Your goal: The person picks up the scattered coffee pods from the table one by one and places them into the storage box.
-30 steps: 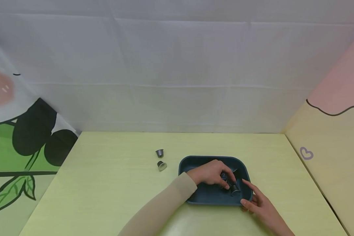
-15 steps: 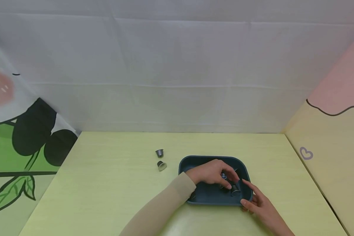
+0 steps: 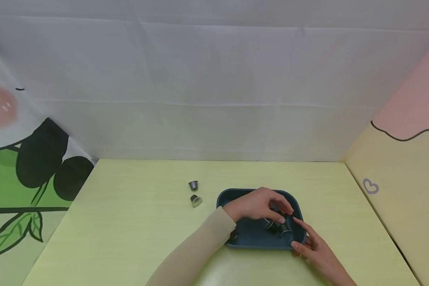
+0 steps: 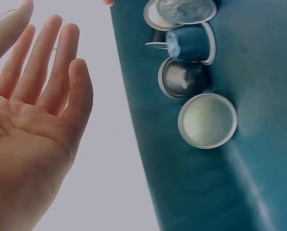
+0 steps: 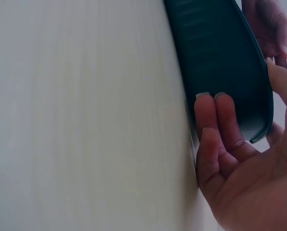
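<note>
A dark blue-green tray (image 3: 254, 237) sits on the table with several coffee capsules (image 3: 284, 230) lying in its right half. My left hand (image 3: 260, 204) hovers over them, palm down. Its fingers (image 4: 45, 79) are spread and loosely bent in the left wrist view, with nothing between them. Below, that view shows a capsule with a pale round lid (image 4: 207, 121) beside other tipped ones. At the tray's right end my right hand (image 3: 319, 250) grips the rim, thumb and forefinger over the edge, while its other fingertips (image 5: 206, 108) press the outer wall.
Left of the tray, two more capsules are on the table: a grey one (image 3: 193, 185) and, nearer, one tipped with a pale lid (image 3: 196, 201). A white cloth (image 3: 214, 87) hangs behind the table, and printed panels stand at both sides.
My left hand has lifted slightly and shifted a little right; its thumb has drawn back from the capsules, more of which now show. The right hand holds the tray as before.
</note>
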### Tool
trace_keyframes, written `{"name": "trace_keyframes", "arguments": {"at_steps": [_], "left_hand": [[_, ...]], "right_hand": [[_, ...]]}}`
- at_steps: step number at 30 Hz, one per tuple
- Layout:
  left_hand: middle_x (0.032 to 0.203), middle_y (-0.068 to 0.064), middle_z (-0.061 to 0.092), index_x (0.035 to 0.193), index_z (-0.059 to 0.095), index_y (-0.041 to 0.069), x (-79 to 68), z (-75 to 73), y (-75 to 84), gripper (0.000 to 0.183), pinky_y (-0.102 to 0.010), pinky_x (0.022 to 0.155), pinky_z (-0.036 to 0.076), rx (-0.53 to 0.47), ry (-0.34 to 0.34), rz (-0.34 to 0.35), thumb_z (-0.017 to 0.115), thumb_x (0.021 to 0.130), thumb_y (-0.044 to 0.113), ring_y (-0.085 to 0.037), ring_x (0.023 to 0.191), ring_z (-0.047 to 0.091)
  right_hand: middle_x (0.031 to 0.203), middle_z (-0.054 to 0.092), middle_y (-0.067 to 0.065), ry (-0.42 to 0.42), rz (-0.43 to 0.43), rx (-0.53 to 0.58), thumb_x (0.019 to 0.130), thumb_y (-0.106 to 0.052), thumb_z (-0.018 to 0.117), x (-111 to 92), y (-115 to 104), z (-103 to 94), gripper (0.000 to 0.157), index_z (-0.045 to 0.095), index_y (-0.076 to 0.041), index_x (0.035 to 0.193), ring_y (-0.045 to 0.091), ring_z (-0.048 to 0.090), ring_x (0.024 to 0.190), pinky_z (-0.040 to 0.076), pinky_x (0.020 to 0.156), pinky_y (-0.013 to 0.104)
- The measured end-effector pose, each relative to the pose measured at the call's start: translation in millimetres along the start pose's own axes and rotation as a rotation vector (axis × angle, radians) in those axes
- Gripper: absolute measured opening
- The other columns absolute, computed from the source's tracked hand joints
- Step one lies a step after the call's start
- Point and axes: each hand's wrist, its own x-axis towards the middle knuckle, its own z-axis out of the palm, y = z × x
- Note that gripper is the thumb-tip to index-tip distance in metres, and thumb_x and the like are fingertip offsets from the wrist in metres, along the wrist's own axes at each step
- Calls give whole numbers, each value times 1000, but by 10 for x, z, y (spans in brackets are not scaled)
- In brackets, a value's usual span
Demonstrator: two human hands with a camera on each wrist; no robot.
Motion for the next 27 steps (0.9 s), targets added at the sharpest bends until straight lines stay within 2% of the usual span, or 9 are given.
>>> {"name": "trace_keyframes", "arguments": {"at_steps": [5, 9, 13, 18, 27], "left_hand": [[112, 7, 69, 117, 71, 17, -53, -42, 95, 28, -17, 92, 47, -8, 12, 7, 76, 90, 17, 3, 103, 59], [110, 13, 68, 118, 71, 15, -112, -83, 182, 28, -19, 94, 47, -7, 17, 14, 76, 91, 17, 0, 105, 60], [110, 15, 67, 118, 71, 15, -190, -131, 249, 27, -18, 93, 47, 6, 40, 41, 75, 91, 17, 4, 104, 59], [112, 10, 68, 116, 71, 14, -299, -200, 280, 24, -15, 90, 47, 2, 103, 79, 74, 92, 14, 6, 103, 58], [109, 3, 71, 112, 72, 10, -514, -308, 247, 21, -22, 91, 50, -14, 253, 133, 74, 91, 10, -4, 102, 64]], "right_hand": [[86, 68, 16, -5, 12, -2, 102, -17, 59, 2, -13, 1, 66, 21, -9, 156, 23, 67, 78, 51, 69, 29], [84, 68, 16, -6, 11, -21, 102, -18, 60, -13, -21, 1, 67, 22, -10, 156, 24, 66, 78, 52, 70, 29], [83, 68, 16, 1, 4, -40, 101, -19, 61, -21, -22, 4, 67, 23, -10, 156, 24, 66, 77, 52, 70, 29], [83, 68, 15, 6, 8, -38, 101, -19, 61, -4, -27, 9, 66, 24, -11, 156, 24, 66, 76, 52, 70, 29], [83, 68, 14, 17, 14, -58, 101, -18, 61, 7, -28, 15, 67, 24, -11, 156, 24, 64, 74, 51, 67, 29]]}}
